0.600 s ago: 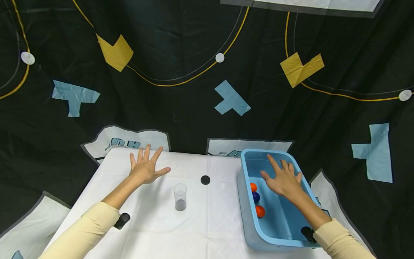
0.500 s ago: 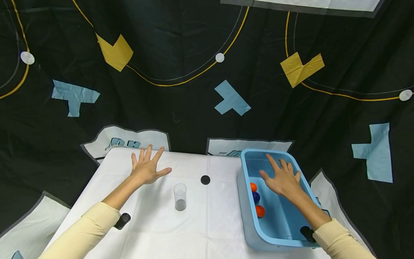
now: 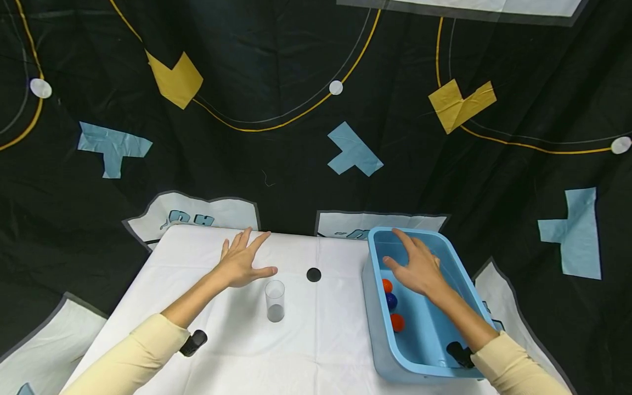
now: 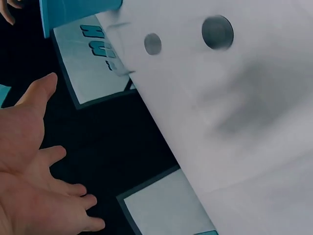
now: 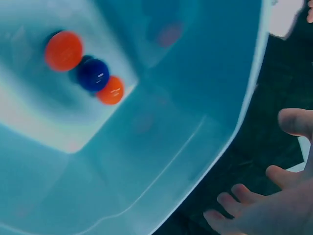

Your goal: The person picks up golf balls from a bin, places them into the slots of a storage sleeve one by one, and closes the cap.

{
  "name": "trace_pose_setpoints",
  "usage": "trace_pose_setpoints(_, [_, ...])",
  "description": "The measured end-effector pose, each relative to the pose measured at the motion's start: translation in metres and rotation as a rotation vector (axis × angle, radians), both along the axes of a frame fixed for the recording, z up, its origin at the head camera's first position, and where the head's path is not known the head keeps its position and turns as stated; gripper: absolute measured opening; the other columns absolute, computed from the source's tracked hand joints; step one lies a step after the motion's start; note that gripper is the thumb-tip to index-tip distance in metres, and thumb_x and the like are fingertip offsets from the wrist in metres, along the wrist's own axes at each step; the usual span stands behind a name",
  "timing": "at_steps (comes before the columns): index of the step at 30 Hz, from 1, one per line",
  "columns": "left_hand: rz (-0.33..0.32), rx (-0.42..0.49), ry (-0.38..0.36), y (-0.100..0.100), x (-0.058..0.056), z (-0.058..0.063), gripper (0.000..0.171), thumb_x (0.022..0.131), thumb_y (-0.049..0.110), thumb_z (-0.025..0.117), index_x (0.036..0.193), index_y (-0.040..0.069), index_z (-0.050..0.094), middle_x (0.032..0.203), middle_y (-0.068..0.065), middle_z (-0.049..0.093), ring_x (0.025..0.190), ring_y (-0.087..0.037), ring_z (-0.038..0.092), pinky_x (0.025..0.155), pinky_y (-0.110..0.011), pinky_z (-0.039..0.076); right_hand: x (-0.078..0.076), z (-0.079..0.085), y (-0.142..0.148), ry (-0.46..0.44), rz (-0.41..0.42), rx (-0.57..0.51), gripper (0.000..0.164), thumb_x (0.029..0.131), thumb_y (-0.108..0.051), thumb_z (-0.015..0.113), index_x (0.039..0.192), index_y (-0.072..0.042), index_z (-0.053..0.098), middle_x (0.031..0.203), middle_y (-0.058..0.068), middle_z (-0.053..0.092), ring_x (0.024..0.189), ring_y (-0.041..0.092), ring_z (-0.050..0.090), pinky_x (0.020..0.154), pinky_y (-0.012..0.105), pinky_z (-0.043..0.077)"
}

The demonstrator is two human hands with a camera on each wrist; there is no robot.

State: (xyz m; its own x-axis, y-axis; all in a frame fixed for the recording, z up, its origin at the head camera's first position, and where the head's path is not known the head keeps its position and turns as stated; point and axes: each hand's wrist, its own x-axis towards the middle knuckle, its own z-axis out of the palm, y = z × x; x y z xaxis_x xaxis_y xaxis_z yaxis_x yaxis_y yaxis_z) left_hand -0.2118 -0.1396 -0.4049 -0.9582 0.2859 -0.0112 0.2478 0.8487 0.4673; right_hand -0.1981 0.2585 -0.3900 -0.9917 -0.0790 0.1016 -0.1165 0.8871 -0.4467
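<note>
Fingers spread, my left hand (image 3: 240,266) hovers over the white table just behind a clear cylindrical cup (image 3: 275,302), holding nothing. The cup stands upright; the left wrist view looks down on its round form (image 4: 217,33). My right hand (image 3: 418,267) is held above the blue bin (image 3: 371,329), thumb and index finger apart, nothing in its grasp. Inside the bin, along its left wall, lie an orange ball (image 3: 387,285), a dark blue ball (image 3: 391,300) and a red-orange ball (image 3: 397,322). The right wrist view shows these balls close together on the bin floor.
A flat black disc (image 3: 313,274) lies on the white tablecloth (image 3: 296,356) between cup and bin. Behind the table hangs a black cloth (image 3: 286,175) with blue and yellow tape shapes. The bin's rim rises well above the table along its right side.
My left hand has shifted right and nearer, toward the cup. The right hand has moved slightly left over the bin, its wrist turning. Cup, bin and balls stay put.
</note>
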Motion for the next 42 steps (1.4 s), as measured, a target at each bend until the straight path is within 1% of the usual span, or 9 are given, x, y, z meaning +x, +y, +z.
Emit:
trace_pose_setpoints(5, [-0.035,0.028,-0.052,0.005,0.0,0.003,0.086,0.085,0.037,0.079,0.155,0.009,0.038,0.157,-0.037,0.031,0.147,-0.055,0.025,0.119,-0.07,0.013,-0.001,0.012,-0.006,-0.042,0.026,-0.104,0.07,0.096,-0.025,0.063,0.158,-0.013,0.032,0.159,0.028,0.034,0.14,0.057,0.037,0.099,0.078,0.038])
trace_pose_setpoints(9, [-0.041,0.061,-0.113,0.005,0.0,0.002,0.087,0.083,0.034,0.081,0.155,0.009,0.039,0.155,-0.03,0.041,0.143,-0.053,0.037,0.115,-0.067,0.029,-0.004,0.018,-0.011,-0.091,0.017,-0.189,0.07,0.094,-0.019,0.067,0.156,-0.013,0.036,0.154,0.029,0.042,0.136,0.053,0.045,0.096,0.072,0.046])
trace_pose_setpoints(12, [-0.031,0.092,-0.165,0.005,0.001,-0.001,0.089,0.082,0.033,0.082,0.155,0.011,0.039,0.154,-0.025,0.045,0.139,-0.051,0.044,0.109,-0.065,0.039,-0.006,0.02,-0.015,-0.142,0.006,-0.251,0.07,0.091,-0.016,0.07,0.154,-0.012,0.04,0.152,0.028,0.045,0.134,0.05,0.048,0.098,0.069,0.046])
trace_pose_setpoints(14, [-0.033,0.11,-0.182,0.005,0.002,-0.004,0.089,0.08,0.033,0.083,0.155,0.012,0.039,0.153,-0.024,0.047,0.137,-0.05,0.047,0.107,-0.063,0.042,-0.007,0.02,-0.018,-0.176,0.004,-0.293,0.07,0.089,-0.015,0.072,0.152,-0.011,0.042,0.151,0.027,0.046,0.134,0.049,0.049,0.101,0.068,0.045])
trace_pose_setpoints(19, [-0.04,0.164,-0.21,0.004,0.004,-0.02,0.09,0.076,0.031,0.087,0.153,0.013,0.043,0.15,-0.025,0.05,0.136,-0.049,0.048,0.104,-0.063,0.045,-0.01,0.019,-0.023,-0.238,0.007,-0.365,0.071,0.087,-0.021,0.076,0.15,-0.008,0.045,0.15,0.026,0.049,0.132,0.047,0.052,0.101,0.064,0.048])
trace_pose_setpoints(27, [-0.028,0.269,-0.255,0.0,0.014,-0.051,0.092,0.067,0.023,0.093,0.147,0.012,0.05,0.14,-0.025,0.059,0.132,-0.046,0.054,0.102,-0.061,0.047,-0.012,0.013,-0.03,-0.273,0.002,-0.417,0.065,0.09,-0.027,0.076,0.147,-0.009,0.049,0.144,0.024,0.056,0.128,0.042,0.057,0.102,0.058,0.05])
trace_pose_setpoints(30, [-0.018,0.306,-0.27,0.0,0.016,-0.062,0.088,0.065,0.019,0.094,0.143,0.012,0.054,0.136,-0.023,0.062,0.129,-0.045,0.057,0.102,-0.061,0.047,-0.011,0.012,-0.032,-0.283,0.001,-0.427,0.065,0.09,-0.029,0.076,0.146,-0.01,0.05,0.141,0.023,0.058,0.125,0.041,0.059,0.102,0.059,0.05])
trace_pose_setpoints(36, [-0.03,0.372,-0.295,0.001,0.018,-0.081,0.081,0.063,0.011,0.093,0.136,0.009,0.06,0.127,-0.018,0.069,0.122,-0.04,0.063,0.102,-0.057,0.048,-0.011,0.01,-0.035,-0.294,-0.021,-0.435,0.065,0.089,-0.03,0.077,0.146,-0.012,0.051,0.138,0.022,0.061,0.121,0.04,0.062,0.102,0.06,0.049])
trace_pose_setpoints(42, [-0.012,0.423,-0.29,0.001,0.017,-0.095,0.069,0.062,0.004,0.092,0.126,0.007,0.066,0.128,-0.019,0.068,0.12,-0.04,0.065,0.101,-0.053,0.051,-0.011,0.007,-0.036,-0.302,-0.017,-0.448,0.067,0.088,-0.031,0.078,0.146,-0.011,0.051,0.137,0.021,0.061,0.121,0.038,0.062,0.102,0.057,0.05])
